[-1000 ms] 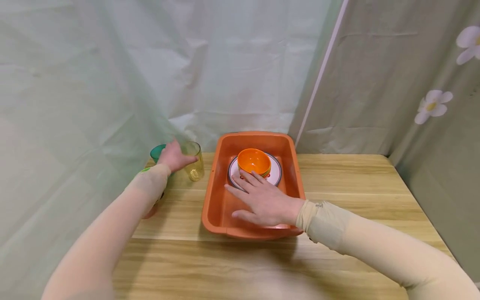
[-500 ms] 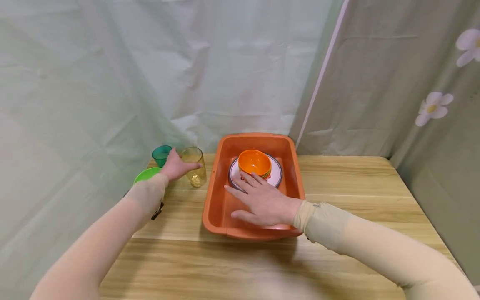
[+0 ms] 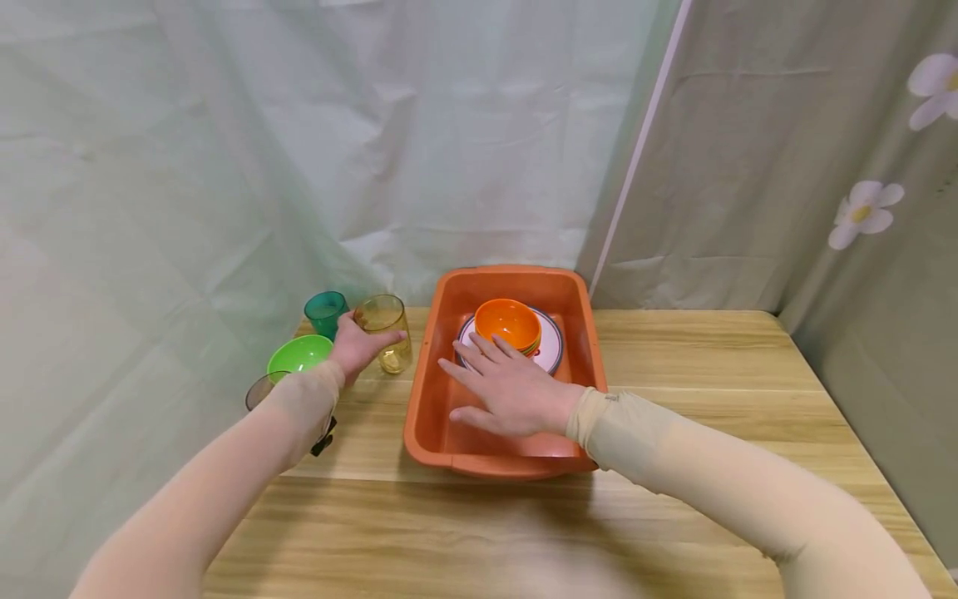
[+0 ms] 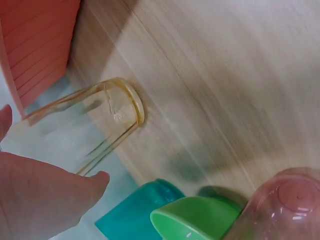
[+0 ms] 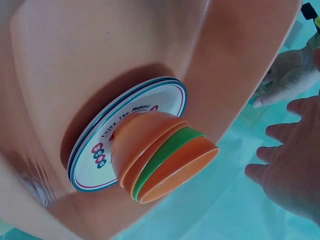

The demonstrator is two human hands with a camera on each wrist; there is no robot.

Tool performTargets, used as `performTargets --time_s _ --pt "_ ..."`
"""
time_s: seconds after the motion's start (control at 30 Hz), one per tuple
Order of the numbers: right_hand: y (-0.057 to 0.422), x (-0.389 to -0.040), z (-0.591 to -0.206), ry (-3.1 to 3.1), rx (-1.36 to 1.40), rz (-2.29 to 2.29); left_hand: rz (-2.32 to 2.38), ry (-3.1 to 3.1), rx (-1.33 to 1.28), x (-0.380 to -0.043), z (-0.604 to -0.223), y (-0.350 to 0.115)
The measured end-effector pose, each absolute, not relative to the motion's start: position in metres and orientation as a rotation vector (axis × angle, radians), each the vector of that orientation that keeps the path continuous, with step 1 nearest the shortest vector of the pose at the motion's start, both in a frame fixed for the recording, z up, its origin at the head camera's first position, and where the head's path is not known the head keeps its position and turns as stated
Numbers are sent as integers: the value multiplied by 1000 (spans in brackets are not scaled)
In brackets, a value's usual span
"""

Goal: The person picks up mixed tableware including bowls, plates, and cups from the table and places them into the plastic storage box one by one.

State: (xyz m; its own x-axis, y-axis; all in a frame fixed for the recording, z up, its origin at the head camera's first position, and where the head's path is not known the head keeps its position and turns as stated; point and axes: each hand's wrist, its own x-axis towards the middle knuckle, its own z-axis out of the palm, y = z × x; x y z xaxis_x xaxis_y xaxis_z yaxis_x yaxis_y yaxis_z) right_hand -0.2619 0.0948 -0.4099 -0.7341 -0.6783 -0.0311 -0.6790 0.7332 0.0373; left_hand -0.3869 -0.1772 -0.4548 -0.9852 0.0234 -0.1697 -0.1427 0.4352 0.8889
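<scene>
My left hand (image 3: 358, 343) grips a clear yellow drinking glass (image 3: 394, 353) near its rim, the thumb across its near side. The far fingers are partly hidden behind the glass in the head view. In the left wrist view the glass (image 4: 117, 107) has its base on or just at the wood tabletop. My right hand (image 3: 516, 391) is spread flat over the orange basin (image 3: 425, 391), fingers straight, holding nothing. Beyond its fingertips, a stack of orange and green bowls (image 3: 507, 323) sits on white plates (image 3: 552, 345) in the basin.
Left of the yellow glass stand a teal cup (image 3: 325, 313), a green bowl (image 3: 299, 356) and a pinkish clear cup (image 4: 295, 200), partly behind my left forearm. A pale curtain (image 3: 479, 166) hangs behind the wooden table (image 3: 696, 349).
My left hand has come down and round the yellow glass, whose rim has shifted slightly left. The right hand has drifted a little left over the basin.
</scene>
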Motion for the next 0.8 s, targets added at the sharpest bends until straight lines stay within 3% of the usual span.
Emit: performTargets --time_s 0.8 --pt "98 -261 -408 2893 -1102 64 1701 2598 -138 -389 -465 -173"
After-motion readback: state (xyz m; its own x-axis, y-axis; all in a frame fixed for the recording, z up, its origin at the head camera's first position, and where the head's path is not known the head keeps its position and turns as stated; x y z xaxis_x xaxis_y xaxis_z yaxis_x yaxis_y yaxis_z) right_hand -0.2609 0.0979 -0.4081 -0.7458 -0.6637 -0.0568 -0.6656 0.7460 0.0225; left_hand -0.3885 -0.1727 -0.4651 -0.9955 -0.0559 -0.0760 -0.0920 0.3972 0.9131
